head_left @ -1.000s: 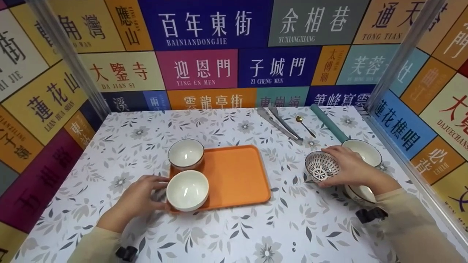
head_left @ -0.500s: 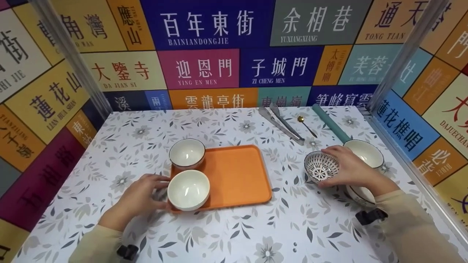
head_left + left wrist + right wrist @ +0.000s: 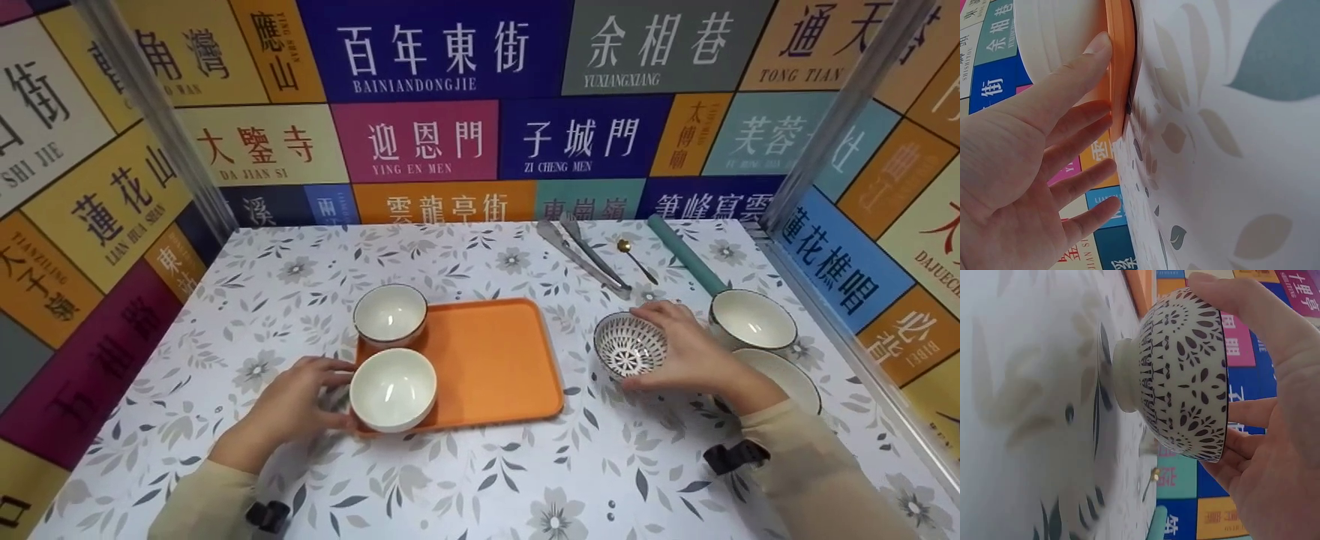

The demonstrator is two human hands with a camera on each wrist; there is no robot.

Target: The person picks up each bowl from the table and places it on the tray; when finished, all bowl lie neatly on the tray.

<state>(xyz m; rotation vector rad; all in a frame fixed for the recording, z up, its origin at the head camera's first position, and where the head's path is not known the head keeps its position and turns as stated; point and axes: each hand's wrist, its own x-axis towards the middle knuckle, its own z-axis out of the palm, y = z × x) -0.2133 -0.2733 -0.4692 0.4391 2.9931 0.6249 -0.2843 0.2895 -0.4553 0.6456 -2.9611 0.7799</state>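
My right hand (image 3: 694,360) grips a small bowl (image 3: 628,352) by its side, right of the orange tray (image 3: 495,367). Thumb and fingers span its rim; black-and-white pattern covers it inside and out. In the right wrist view the bowl (image 3: 1185,377) is upright, its foot close over the tabletop. At the tray's left edge is my left hand (image 3: 292,409), fingers extended and spread. Its thumb lies along the tray rim (image 3: 1121,67), beside a plain cream bowl (image 3: 394,390). That bowl and a dark-rimmed white bowl (image 3: 390,315) behind it stand on the tray's left side.
Two more bowls stand at the right: a dark-rimmed one (image 3: 754,321) and one (image 3: 784,379) partly hidden by my right forearm. Tongs (image 3: 585,255), a small gold spoon (image 3: 636,259) and a green cylinder (image 3: 686,255) lie at the back. Printed walls (image 3: 420,142) enclose the table.
My right hand has moved left with the patterned bowl, toward the tray, uncovering more of the bowls at the right. My left hand stays at the tray's edge.
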